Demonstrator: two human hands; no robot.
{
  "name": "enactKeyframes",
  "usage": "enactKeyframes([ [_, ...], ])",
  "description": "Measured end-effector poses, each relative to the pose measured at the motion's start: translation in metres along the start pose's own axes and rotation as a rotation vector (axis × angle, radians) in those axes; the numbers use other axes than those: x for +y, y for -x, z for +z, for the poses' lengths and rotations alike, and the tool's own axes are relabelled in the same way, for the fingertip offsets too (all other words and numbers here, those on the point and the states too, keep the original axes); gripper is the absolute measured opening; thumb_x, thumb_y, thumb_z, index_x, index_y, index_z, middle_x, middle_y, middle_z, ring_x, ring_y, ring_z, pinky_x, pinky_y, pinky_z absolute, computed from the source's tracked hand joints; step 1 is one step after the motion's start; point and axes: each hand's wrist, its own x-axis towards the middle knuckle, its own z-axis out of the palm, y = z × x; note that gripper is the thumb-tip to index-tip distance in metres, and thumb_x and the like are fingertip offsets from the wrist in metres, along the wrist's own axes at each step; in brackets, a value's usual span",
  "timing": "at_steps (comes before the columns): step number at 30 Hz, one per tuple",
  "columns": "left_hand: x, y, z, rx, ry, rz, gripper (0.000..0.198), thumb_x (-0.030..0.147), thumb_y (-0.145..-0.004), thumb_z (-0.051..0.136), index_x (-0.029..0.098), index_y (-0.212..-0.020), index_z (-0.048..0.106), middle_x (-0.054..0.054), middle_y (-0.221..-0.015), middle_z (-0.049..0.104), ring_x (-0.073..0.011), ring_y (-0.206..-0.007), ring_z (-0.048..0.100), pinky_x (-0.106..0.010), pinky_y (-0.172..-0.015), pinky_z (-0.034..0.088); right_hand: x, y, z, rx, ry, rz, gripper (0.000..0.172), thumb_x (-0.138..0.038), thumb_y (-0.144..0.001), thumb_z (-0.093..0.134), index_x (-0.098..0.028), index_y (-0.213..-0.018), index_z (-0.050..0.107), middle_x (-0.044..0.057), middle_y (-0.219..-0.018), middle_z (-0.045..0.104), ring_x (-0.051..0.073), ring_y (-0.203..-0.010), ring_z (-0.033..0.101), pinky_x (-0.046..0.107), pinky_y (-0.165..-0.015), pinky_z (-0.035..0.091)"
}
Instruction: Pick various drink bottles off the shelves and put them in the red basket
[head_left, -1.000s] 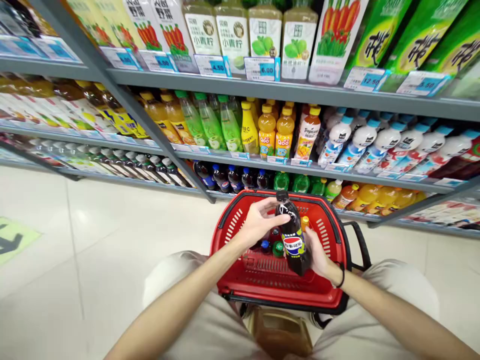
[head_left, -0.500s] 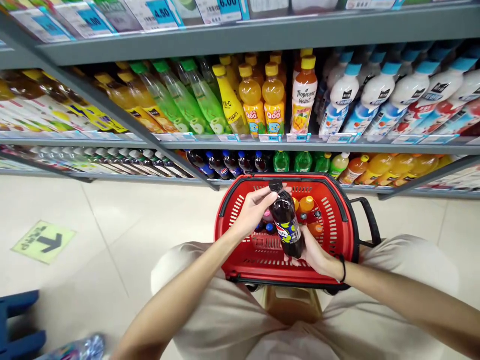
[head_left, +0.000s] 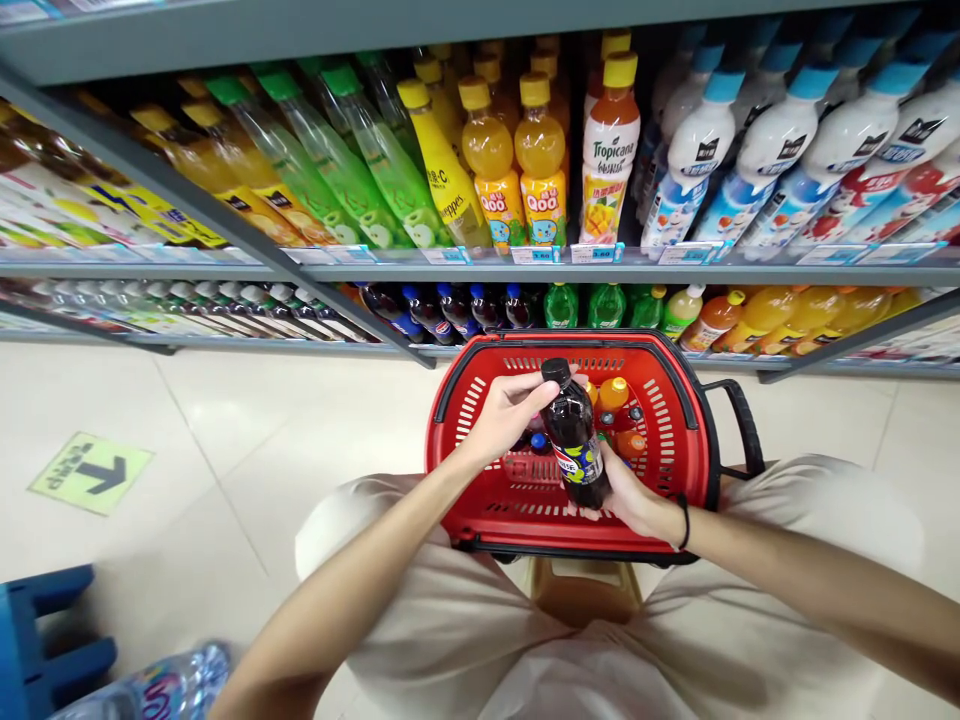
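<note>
A dark cola bottle [head_left: 576, 440] with a black cap and a blue and yellow-green label is tilted above the red basket [head_left: 577, 545]. My left hand [head_left: 510, 412] has its fingers round the bottle's neck, just below the cap. Lower down, my right hand [head_left: 626, 492] grips the bottle's base from the right side and beneath. Inside the basket, partly hidden behind the bottle and hands, lie several bottles, among them an orange-capped one [head_left: 613, 393] and one with a blue cap [head_left: 539, 441].
Drink shelves [head_left: 450, 270] run across in front, with bottles on two levels. The basket's black handle [head_left: 742, 430] sticks out right. A blue stool [head_left: 49, 640] and a plastic-wrapped item [head_left: 169, 690] stand at lower left. A yellow arrow sign [head_left: 91, 474] marks the floor.
The camera view has shifted, so the shelves sit higher and look larger. Both hands keep their hold on the cola bottle, which stays above the basket at nearly the same tilt.
</note>
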Motion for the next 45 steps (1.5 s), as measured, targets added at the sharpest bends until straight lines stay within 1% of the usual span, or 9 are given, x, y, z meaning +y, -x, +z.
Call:
enactKeyframes([
  [6,0.007,0.003,0.003,-0.023,-0.021,-0.013,0.059,0.059,-0.089,0.079,0.013,-0.126,0.079,-0.018,-0.123,0.079,-0.0359,-0.112,0.077,-0.037,-0.080,0.068,0.001,-0.003,-0.002,0.006,0.004,0.025,0.074,-0.069,-0.111,0.014,-0.017,-0.091,0.064,0.007,-0.064,0.064,0.020,-0.054,0.065,0.023,-0.040,0.038],
  [8,0.007,0.004,0.003,-0.023,-0.027,-0.009,0.059,0.059,-0.089,0.080,0.012,-0.125,0.080,-0.018,-0.123,0.079,-0.0370,-0.115,0.076,-0.039,-0.084,0.068,0.002,-0.003,-0.002,0.021,0.019,0.031,0.077,-0.066,-0.111,0.010,-0.017,-0.089,0.064,0.008,-0.062,0.065,0.018,-0.049,0.061,0.023,-0.040,0.038],
  [11,0.008,0.004,0.003,-0.034,-0.018,0.021,0.053,0.054,-0.091,0.080,0.012,-0.123,0.081,-0.018,-0.122,0.079,-0.0360,-0.115,0.077,-0.040,-0.089,0.067,0.002,-0.002,0.000,0.040,0.024,0.041,0.077,-0.062,-0.113,0.008,-0.016,-0.090,0.064,0.009,-0.061,0.065,0.016,-0.044,0.056,0.024,-0.041,0.039],
  [17,0.012,0.003,0.005,-0.090,0.000,0.085,0.044,0.047,-0.091,0.082,0.013,-0.118,0.083,-0.017,-0.126,0.078,-0.0337,-0.115,0.077,-0.040,-0.098,0.065,-0.007,0.004,0.006,0.027,0.010,0.046,0.074,-0.056,-0.114,0.008,-0.015,-0.085,0.062,0.007,-0.057,0.062,0.014,-0.040,0.053,0.022,-0.040,0.035],
  [24,0.012,0.003,0.004,-0.137,-0.021,0.126,0.039,0.043,-0.092,0.082,0.015,-0.118,0.084,-0.017,-0.126,0.078,-0.0335,-0.117,0.076,-0.039,-0.099,0.065,-0.004,0.002,0.004,0.096,0.006,0.054,0.068,-0.055,-0.115,0.009,-0.016,-0.092,0.060,0.006,-0.060,0.064,0.016,-0.042,0.057,0.023,-0.040,0.039],
  [31,0.010,0.005,0.001,-0.150,-0.039,0.131,0.038,0.041,-0.094,0.079,0.019,-0.125,0.081,-0.015,-0.128,0.078,-0.0323,-0.120,0.075,-0.037,-0.100,0.064,0.009,-0.007,-0.008,0.029,0.012,0.002,0.071,-0.063,-0.113,0.011,-0.015,-0.096,0.061,0.007,-0.060,0.064,0.019,-0.049,0.063,0.023,-0.039,0.039],
  [37,0.010,0.005,0.000,-0.158,-0.040,0.137,0.037,0.039,-0.095,0.079,0.019,-0.126,0.081,-0.016,-0.128,0.078,-0.0329,-0.124,0.074,-0.038,-0.104,0.062,0.012,-0.009,-0.012,0.043,0.015,-0.004,0.070,-0.068,-0.111,0.017,-0.016,-0.095,0.061,0.009,-0.071,0.069,0.019,-0.054,0.067,0.024,-0.038,0.038],
  [41,0.010,0.005,0.000,-0.170,-0.042,0.140,0.037,0.039,-0.095,0.078,0.019,-0.126,0.081,-0.016,-0.129,0.077,-0.0331,-0.125,0.073,-0.038,-0.104,0.062,0.015,-0.011,-0.014,0.011,0.033,-0.016,0.072,-0.073,-0.109,0.017,-0.017,-0.094,0.060,0.008,-0.067,0.067,0.019,-0.051,0.064,0.023,-0.039,0.037],
  [45,0.008,0.005,-0.001,-0.180,-0.033,0.143,0.038,0.038,-0.094,0.079,0.019,-0.127,0.081,-0.016,-0.130,0.077,-0.0335,-0.126,0.072,-0.039,-0.105,0.061,0.015,-0.010,-0.014,0.018,0.042,-0.016,0.073,-0.067,-0.111,0.009,-0.017,-0.093,0.059,0.007,-0.063,0.065,0.018,-0.046,0.062,0.023,-0.039,0.034],
])
